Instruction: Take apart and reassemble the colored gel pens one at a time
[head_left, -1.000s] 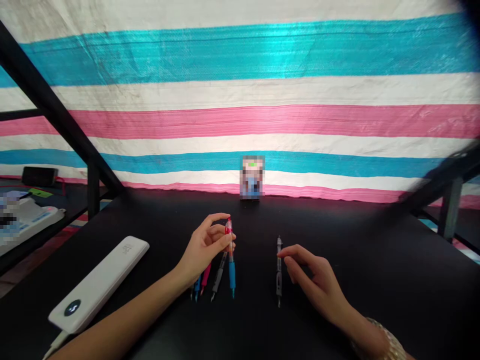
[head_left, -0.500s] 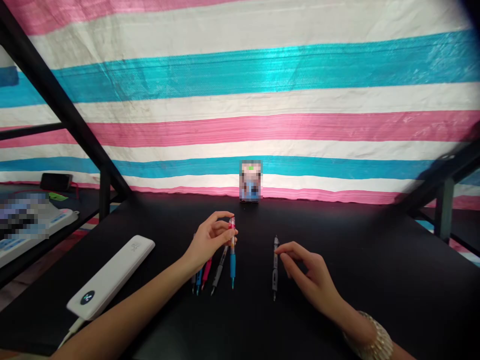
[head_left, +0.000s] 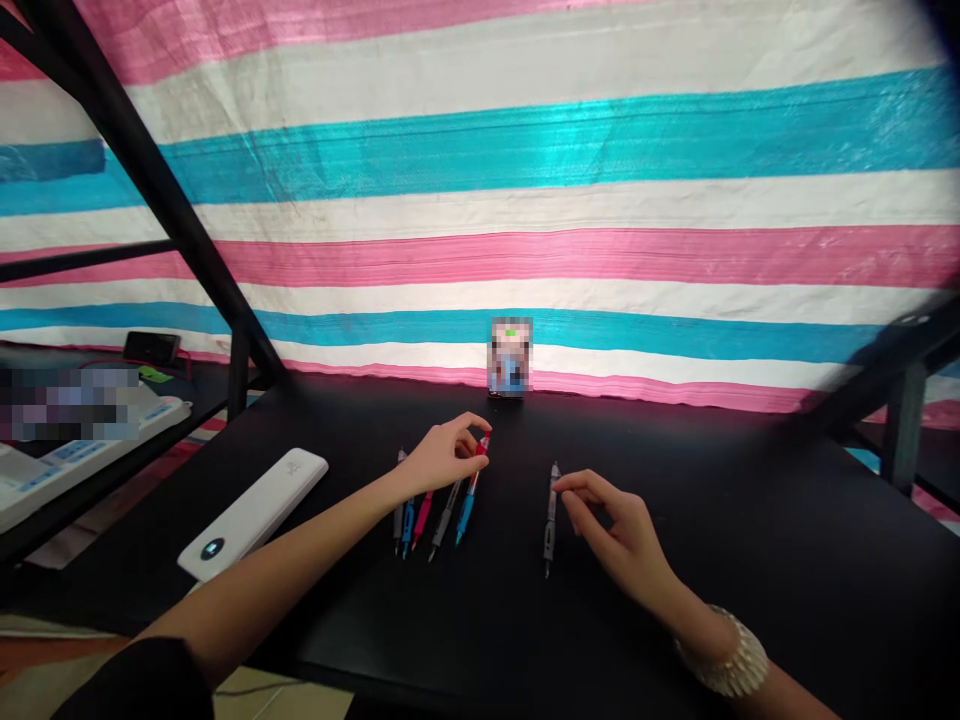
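My left hand [head_left: 442, 458] pinches the red upper end of a pen with a blue grip [head_left: 466, 510], thumb and forefinger on it. This pen slants, its tip low and to the left. Beside it lie a grey pen [head_left: 445, 522], a pink pen [head_left: 422, 520], a blue pen [head_left: 408, 525] and a dark grey pen [head_left: 398, 525], their upper parts partly behind my hand and wrist. Farther right, my right hand [head_left: 619, 530] has its fingertips closed on the upper part of another grey pen [head_left: 550, 520], which points toward me.
A white power bank [head_left: 259, 510] lies on the black table [head_left: 720, 480] at the left. A small blurred card or box [head_left: 511, 360] stands at the back edge. At far left, a white power strip [head_left: 90, 450] and a dark phone-like device [head_left: 152, 348] rest on another surface.
The view has shifted slightly. The red-and-blue pen in my left hand has gone from nearly upright in view to slanted, its tip swinging left toward the other pens. My right hand stays at its pen.
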